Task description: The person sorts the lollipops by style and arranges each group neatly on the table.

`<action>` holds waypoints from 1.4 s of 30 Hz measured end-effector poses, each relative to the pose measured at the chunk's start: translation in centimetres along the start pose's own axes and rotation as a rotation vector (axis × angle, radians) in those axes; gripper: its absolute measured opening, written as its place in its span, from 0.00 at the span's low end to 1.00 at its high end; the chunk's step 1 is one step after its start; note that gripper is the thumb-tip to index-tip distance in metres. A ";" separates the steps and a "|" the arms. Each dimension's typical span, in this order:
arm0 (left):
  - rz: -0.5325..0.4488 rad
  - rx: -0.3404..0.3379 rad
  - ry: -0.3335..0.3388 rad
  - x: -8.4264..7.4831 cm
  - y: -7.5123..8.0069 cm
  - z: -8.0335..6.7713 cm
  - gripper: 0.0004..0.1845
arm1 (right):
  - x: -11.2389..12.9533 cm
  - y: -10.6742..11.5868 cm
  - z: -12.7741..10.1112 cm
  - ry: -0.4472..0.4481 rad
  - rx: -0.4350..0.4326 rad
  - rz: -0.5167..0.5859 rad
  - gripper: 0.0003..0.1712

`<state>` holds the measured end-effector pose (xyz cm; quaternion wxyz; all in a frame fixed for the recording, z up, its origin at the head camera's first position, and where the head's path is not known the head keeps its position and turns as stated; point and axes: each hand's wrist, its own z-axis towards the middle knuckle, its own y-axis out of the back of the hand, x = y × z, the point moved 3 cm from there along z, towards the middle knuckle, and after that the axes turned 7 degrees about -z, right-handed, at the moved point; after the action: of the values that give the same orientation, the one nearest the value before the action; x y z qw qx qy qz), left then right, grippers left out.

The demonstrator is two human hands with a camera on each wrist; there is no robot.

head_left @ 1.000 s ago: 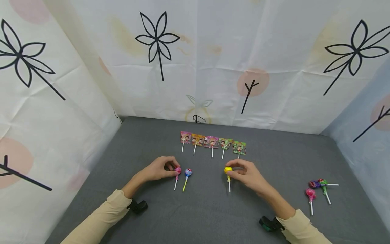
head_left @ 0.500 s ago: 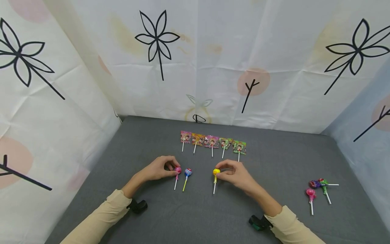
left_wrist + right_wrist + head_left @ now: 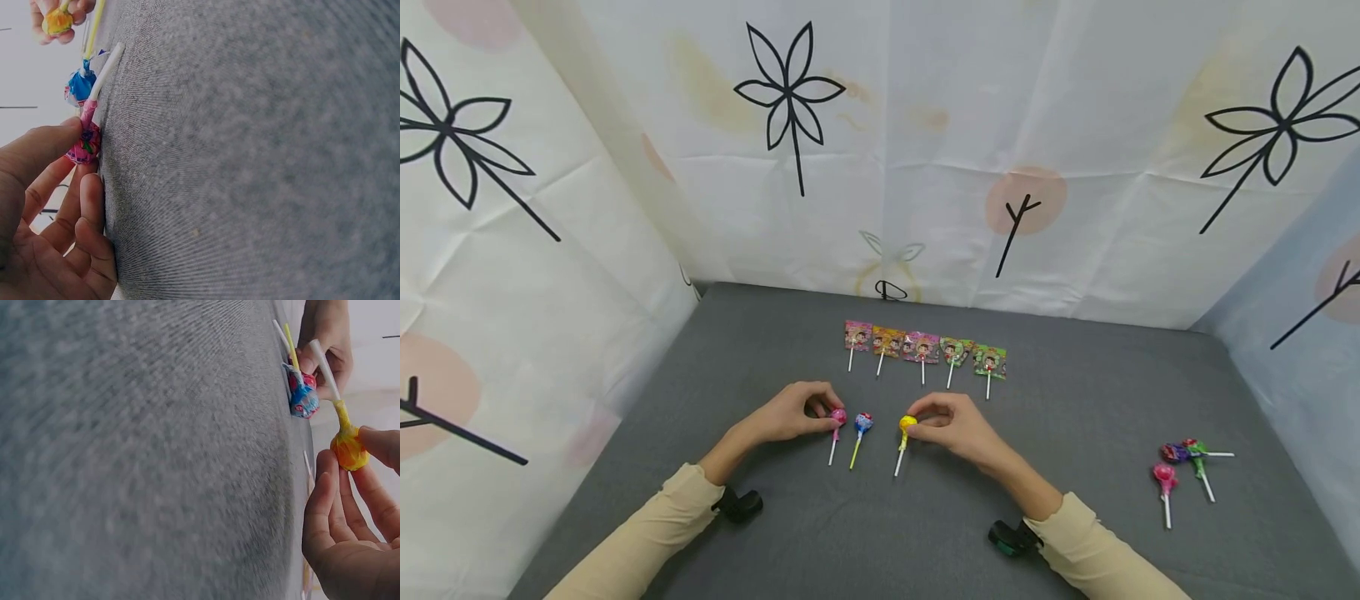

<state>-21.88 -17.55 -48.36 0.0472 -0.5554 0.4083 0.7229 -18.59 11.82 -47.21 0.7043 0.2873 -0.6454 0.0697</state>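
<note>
With thumb and fingers, my left hand (image 3: 796, 412) pinches the wrapped head of a pink lollipop (image 3: 85, 145), whose white stick points toward me. Just right of it lies a blue lollipop (image 3: 863, 423) with a yellow stick. My right hand (image 3: 953, 425) holds a yellow lollipop (image 3: 350, 449) by its head between thumb and fingers, a short way right of the blue one. In the right wrist view the yellow lollipop appears raised off the cloth, its white stick (image 3: 325, 369) free.
Behind the hands, several flat-wrapped lollipops (image 3: 921, 348) lie in a row on the grey cloth (image 3: 820, 542). At the right are a pink lollipop (image 3: 1165, 477), a purple one (image 3: 1174, 453) and a green one (image 3: 1199, 468). A printed curtain (image 3: 940, 125) hangs behind the table.
My right hand has moved left with the yellow lollipop, closer to the blue one. The left hand stays at the pink lollipop.
</note>
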 end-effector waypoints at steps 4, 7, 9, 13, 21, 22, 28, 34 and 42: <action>0.002 0.002 0.001 0.0 0.0 0.1 0.08 | 0.0 -0.6 0.5 0.029 0.018 0.004 0.13; 0.002 0.005 0.001 0.0 0.0 0.1 0.08 | 0.0 -1.0 0.9 0.042 0.030 0.004 0.12; 0.003 0.007 0.002 0.0 0.0 0.1 0.08 | 0.0 -1.3 1.1 0.049 0.035 0.002 0.12; 0.009 0.005 0.002 0.0 0.0 0.0 0.08 | -0.1 -1.7 1.6 0.063 0.031 -0.024 0.11; 0.021 -0.001 0.010 0.1 0.0 0.0 0.08 | 0.3 -2.2 2.1 0.095 0.029 -0.115 0.09; 0.022 -0.002 0.011 0.1 0.0 0.0 0.08 | 0.4 -2.2 2.1 0.096 0.029 -0.122 0.09; 0.013 -0.004 0.012 0.0 0.0 0.1 0.08 | 0.3 -2.4 2.4 0.083 0.018 -0.159 0.09; 0.018 -0.005 0.006 -0.1 0.0 0.1 0.08 | 0.4 -2.5 2.5 0.070 0.016 -0.191 0.08; 0.010 -0.005 0.003 0.0 0.0 0.1 0.08 | 0.3 -2.4 2.5 0.056 0.039 -0.164 0.12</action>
<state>-21.94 -17.48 -48.35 0.0417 -0.5545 0.4096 0.7232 -19.61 8.51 -47.71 0.7197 0.3509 -0.5982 0.0323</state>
